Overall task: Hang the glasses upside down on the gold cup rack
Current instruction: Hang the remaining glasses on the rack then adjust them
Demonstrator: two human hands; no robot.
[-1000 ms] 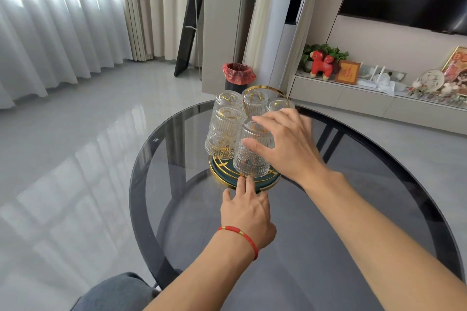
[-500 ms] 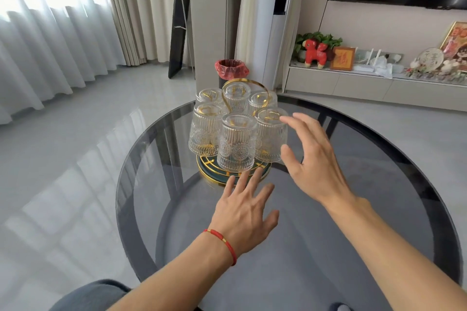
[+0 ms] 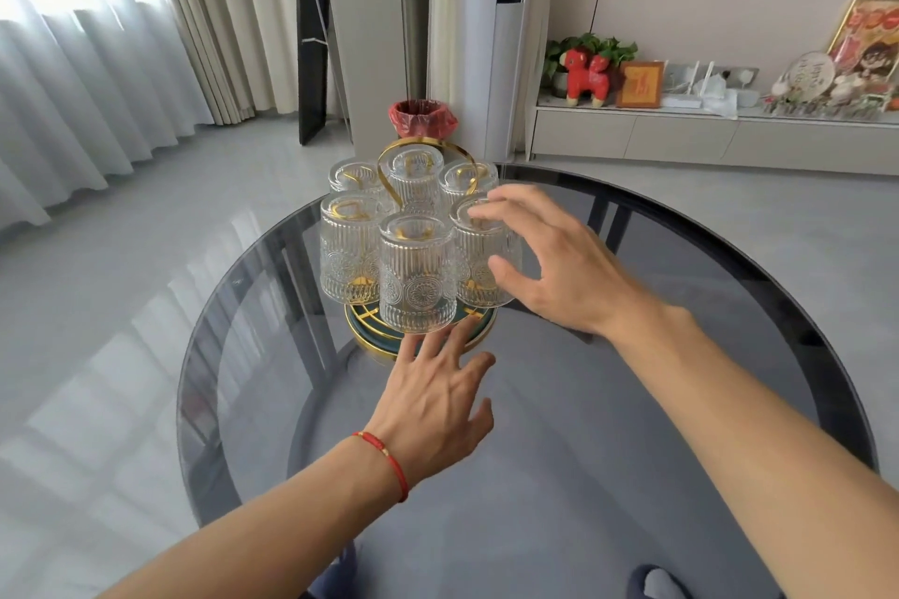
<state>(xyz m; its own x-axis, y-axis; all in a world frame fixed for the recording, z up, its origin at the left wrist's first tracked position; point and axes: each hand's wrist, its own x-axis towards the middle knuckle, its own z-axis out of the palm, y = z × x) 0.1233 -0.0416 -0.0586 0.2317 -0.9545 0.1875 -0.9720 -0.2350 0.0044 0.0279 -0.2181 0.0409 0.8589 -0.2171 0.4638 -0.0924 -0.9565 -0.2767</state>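
The gold cup rack (image 3: 387, 163) with a looped handle stands on a round green and gold base (image 3: 366, 340) on the far part of the glass table (image 3: 632, 452). Several ribbed clear glasses hang upside down on it, among them the front glass (image 3: 413, 277), the left glass (image 3: 346, 253) and the right glass (image 3: 479, 280). My left hand (image 3: 438, 404) lies open, its fingertips at the base's front rim. My right hand (image 3: 559, 268) is open and curved beside the right glass, fingertips at its top and thumb by its side.
A bin with a red liner (image 3: 422, 117) stands on the floor behind the table. A low white cabinet (image 3: 681, 136) with ornaments runs along the right wall. Curtains hang at the left. The table's dark rim curves around on all sides.
My right hand let go of the front glass, drew back to the right, then came in beside the right glass. My left hand's fingers have spread at the base. The view has shifted.
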